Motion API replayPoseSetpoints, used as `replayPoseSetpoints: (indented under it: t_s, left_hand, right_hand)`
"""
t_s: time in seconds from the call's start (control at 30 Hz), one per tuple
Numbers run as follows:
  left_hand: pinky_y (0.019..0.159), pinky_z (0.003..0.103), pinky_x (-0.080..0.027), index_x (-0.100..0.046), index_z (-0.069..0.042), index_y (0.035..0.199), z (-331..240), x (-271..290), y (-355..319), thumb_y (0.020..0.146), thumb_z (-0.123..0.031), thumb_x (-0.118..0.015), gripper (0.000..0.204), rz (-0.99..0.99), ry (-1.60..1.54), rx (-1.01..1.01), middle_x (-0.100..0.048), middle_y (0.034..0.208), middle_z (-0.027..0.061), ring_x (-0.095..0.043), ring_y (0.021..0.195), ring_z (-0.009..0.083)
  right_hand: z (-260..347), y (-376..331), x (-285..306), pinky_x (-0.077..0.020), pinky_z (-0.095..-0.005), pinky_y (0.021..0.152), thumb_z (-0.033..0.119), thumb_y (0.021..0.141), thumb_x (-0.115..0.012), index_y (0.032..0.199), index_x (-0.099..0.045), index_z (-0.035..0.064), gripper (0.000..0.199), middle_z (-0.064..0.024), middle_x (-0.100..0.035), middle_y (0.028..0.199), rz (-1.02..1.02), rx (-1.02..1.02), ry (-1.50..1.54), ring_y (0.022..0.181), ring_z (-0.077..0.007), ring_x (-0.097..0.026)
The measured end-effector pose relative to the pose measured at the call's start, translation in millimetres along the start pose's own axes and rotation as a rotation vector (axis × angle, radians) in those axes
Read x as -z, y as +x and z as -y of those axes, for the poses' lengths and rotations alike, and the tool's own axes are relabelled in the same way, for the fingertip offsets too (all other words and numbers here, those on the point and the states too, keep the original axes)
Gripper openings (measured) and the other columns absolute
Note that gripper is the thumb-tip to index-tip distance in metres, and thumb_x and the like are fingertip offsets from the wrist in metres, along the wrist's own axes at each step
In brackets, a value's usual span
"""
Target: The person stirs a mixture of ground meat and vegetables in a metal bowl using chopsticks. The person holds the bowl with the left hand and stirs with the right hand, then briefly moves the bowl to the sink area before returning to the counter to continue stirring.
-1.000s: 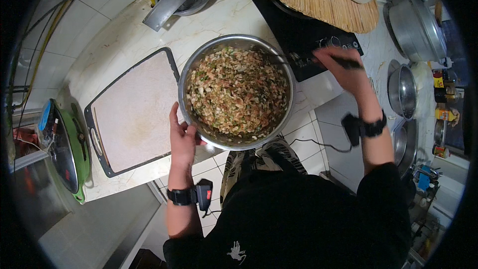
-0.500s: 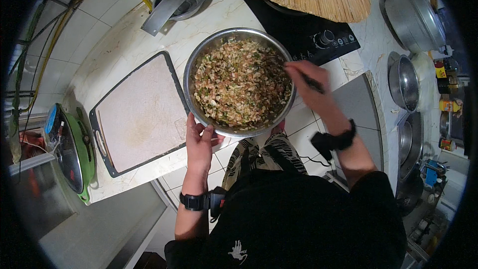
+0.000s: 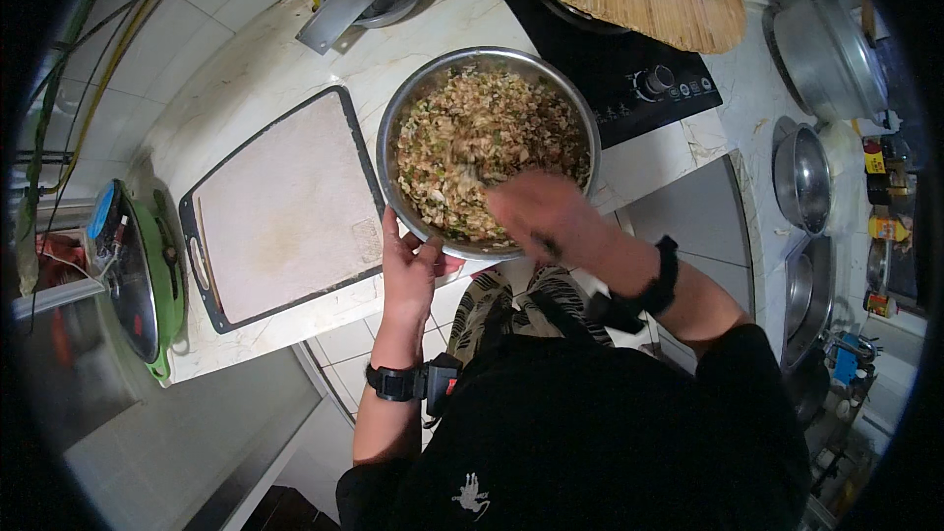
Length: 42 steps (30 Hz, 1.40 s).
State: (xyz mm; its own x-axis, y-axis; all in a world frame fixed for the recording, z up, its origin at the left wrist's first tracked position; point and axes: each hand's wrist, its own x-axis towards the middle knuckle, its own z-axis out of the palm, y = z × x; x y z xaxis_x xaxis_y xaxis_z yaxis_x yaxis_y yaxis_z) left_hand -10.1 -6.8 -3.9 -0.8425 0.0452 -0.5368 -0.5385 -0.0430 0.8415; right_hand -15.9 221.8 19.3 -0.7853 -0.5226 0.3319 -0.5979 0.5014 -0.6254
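Clearly left hand (image 3: 411, 270) fingers grip steel bowl (image 3: 413, 108) rim; right hand (image 3: 536, 216) blurred, fingers' grip unclear.

Yellow-labelled jars (image 3: 885, 228) far right on shelf; cooktop control panel (image 3: 678, 88) dark.

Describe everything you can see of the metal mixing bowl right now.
The metal bowl is round, shiny and steel-looking, sitting upright on the pale counter between the cutting board and the black cooktop. It is nearly full of a chopped tan and green mixture. The left hand grips its near rim; the blurred right hand reaches over its near right side.
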Motion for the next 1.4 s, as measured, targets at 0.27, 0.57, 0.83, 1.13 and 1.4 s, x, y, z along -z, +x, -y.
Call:
replayPoseSetpoints:
  t_s: [0.27,0.57,0.83,1.13,1.4]
  left_hand:
    - [0.058,0.028,-0.055,-0.008,-0.013,0.146,1,4,-2,0.087,0.005,-0.044,0.071,0.036,-0.017,0.017,-0.058,0.104,0.0196,-0.065,0.070,0.0211]
    - [0.051,0.026,-0.055,0.002,-0.013,0.146,0,7,3,0.085,0.011,-0.041,0.078,0.082,-0.072,0.034,-0.056,0.104,0.0235,-0.066,0.063,0.0240]
    - [0.055,0.027,-0.056,-0.006,-0.014,0.146,2,9,0,0.085,0.009,-0.043,0.075,0.098,-0.072,-0.008,-0.059,0.104,0.0221,-0.067,0.069,0.0243]
    - [0.055,0.027,-0.057,-0.007,-0.013,0.145,2,10,4,0.085,0.009,-0.044,0.074,0.117,-0.111,-0.010,-0.059,0.100,0.0203,-0.067,0.069,0.0246]
    - [0.059,0.028,-0.057,-0.007,-0.012,0.144,4,19,6,0.086,0.008,-0.047,0.074,0.181,-0.087,0.000,-0.057,0.101,0.0169,-0.066,0.068,0.0230]
  right_hand:
    - [-17,-3,15,-0.0511,-0.0375,0.070,0.003,0.076,-0.061,0.098,-0.058,0.0019,0.023,-0.0100,-0.062,0.089,-0.213,-0.212,0.049,0.080,-0.0273,-0.060]
    - [28,5,15,-0.0515,-0.0334,0.066,0.000,0.081,-0.061,0.096,-0.063,-0.0010,0.015,-0.0129,-0.065,0.084,-0.085,-0.189,0.116,0.078,-0.0252,-0.065]
    - [26,23,2,-0.0504,-0.0272,0.061,0.003,0.081,-0.065,0.092,-0.064,-0.0011,0.011,-0.0120,-0.068,0.080,-0.188,-0.247,0.290,0.072,-0.0178,-0.066]
    - [40,17,13,-0.0508,-0.0281,0.062,0.003,0.080,-0.067,0.087,-0.065,-0.0003,0.008,-0.0128,-0.067,0.079,-0.129,-0.296,0.294,0.071,-0.0197,-0.067]
    - [24,6,39,-0.0490,-0.0243,0.057,0.007,0.083,-0.065,0.083,-0.066,0.0003,0.007,-0.0089,-0.067,0.076,-0.321,-0.529,0.226,0.067,-0.0104,-0.063]
